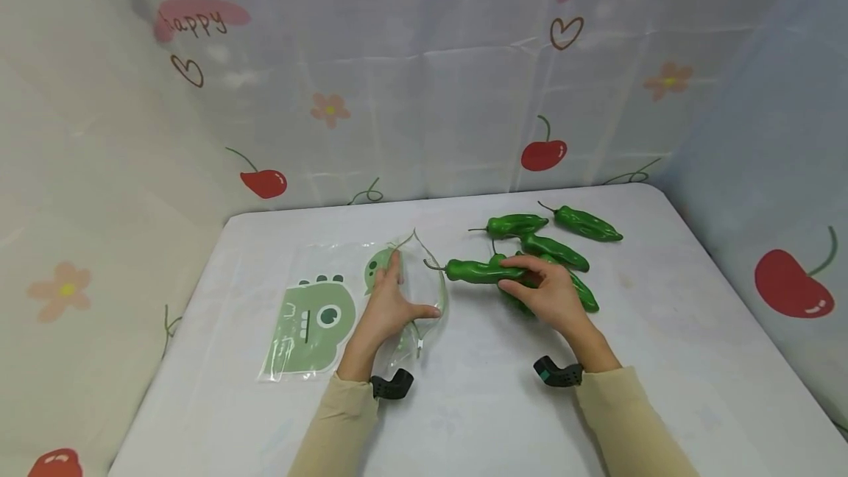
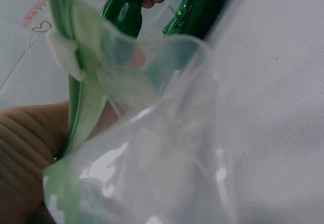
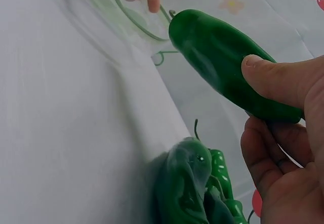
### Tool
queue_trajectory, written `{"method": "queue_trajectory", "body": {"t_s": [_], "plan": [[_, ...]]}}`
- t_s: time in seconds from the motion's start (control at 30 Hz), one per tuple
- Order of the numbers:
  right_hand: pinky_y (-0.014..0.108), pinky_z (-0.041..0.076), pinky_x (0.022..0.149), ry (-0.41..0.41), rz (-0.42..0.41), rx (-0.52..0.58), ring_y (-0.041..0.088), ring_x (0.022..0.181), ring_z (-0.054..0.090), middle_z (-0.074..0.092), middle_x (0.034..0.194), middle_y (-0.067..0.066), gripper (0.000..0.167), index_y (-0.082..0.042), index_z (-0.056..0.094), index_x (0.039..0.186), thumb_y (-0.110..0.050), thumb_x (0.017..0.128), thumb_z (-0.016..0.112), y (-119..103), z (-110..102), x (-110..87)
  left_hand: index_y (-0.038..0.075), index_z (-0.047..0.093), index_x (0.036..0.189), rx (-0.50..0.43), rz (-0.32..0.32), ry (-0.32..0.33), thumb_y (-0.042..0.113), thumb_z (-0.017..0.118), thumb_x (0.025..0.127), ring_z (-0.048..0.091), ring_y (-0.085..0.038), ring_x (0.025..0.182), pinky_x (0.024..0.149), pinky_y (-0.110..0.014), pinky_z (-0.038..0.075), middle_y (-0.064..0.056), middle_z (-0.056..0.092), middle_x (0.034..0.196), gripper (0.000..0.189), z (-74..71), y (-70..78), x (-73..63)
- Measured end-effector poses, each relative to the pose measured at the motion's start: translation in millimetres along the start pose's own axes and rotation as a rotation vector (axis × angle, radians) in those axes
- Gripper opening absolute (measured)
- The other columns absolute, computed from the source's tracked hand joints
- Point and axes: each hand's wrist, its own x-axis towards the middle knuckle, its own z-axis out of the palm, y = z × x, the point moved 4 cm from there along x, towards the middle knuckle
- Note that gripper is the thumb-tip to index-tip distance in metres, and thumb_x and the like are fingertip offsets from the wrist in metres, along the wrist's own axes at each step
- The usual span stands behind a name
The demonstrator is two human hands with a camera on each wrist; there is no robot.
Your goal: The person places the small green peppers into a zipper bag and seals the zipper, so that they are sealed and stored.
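Beige sleeves (image 1: 334, 429) stretch over a white surface (image 1: 477, 425), between a clear bag (image 1: 311, 330) and some loose green peppers (image 1: 586, 224).
The left hand (image 1: 387, 304) is spread wide, thumb and fingers well apart at the bag's gaping mouth, beside its green cartoon print; the right hand (image 1: 550, 293) pinches one long pepper (image 1: 473, 271) between thumb and fingers, raised off the surface near the others, its curled stem pointing toward the bag's opening.
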Motion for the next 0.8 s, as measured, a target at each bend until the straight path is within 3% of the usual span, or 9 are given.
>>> {"method": "queue_trajectory", "body": {"t_s": [0.27, 0.8], "plan": [[0.026, 0.055, 0.078, -0.017, -0.036, -0.016, 0.022, 0.098, 0.068, 0.072, 0.123, 0.006, 0.031, -0.017, 0.076, 0.119, -0.017, 0.089, 0.083, -5, 12, 2.8, 0.017, 0.01, 0.168, 0.021, 0.002, -0.005, 0.04, 0.101, 0.062, 0.056, -0.04, 0.126, 0.104, -0.055, 0.048, -0.022, 0.045, 0.141, 0.141, -0.1, 1.2, -0.4], [0.038, 0.055, 0.086, -0.038, -0.016, -0.029, 0.023, 0.103, 0.067, 0.073, 0.122, 0.004, 0.031, -0.018, 0.077, 0.119, -0.016, 0.089, 0.083, -14, 27, 6.9, 0.017, 0.01, 0.168, 0.01, 0.007, -0.006, 0.036, 0.102, 0.061, 0.055, -0.041, 0.128, 0.106, -0.054, 0.048, -0.023, 0.044, 0.144, 0.143, 1.2, 3.6, -0.9]]}}
